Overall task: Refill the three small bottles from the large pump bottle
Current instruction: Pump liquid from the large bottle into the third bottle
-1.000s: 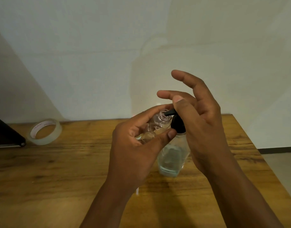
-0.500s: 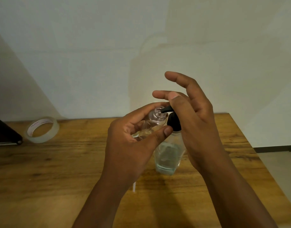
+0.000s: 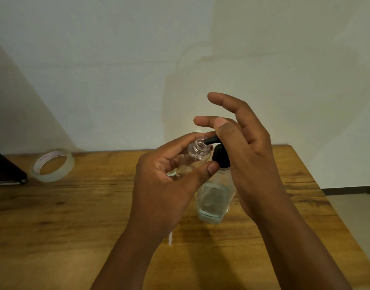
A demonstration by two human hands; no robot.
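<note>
My left hand grips a small clear bottle, tilted, its open threaded neck right under the black spout. The large clear pump bottle stands on the wooden table with a little clear liquid at its bottom. Its black pump head is under my right hand. My right thumb lies on top of the pump; the other fingers are spread above it, holding nothing. No other small bottles are in view.
A roll of clear tape lies at the back left of the table. A dark flat object sits at the left edge. A small white stick-like thing lies under my left wrist. The table's right edge runs close to my right arm.
The view has shifted a little, and my hands and both bottles sit slightly lower and left in frame. The grip on the small bottle and the thumb on the pump look the same.
</note>
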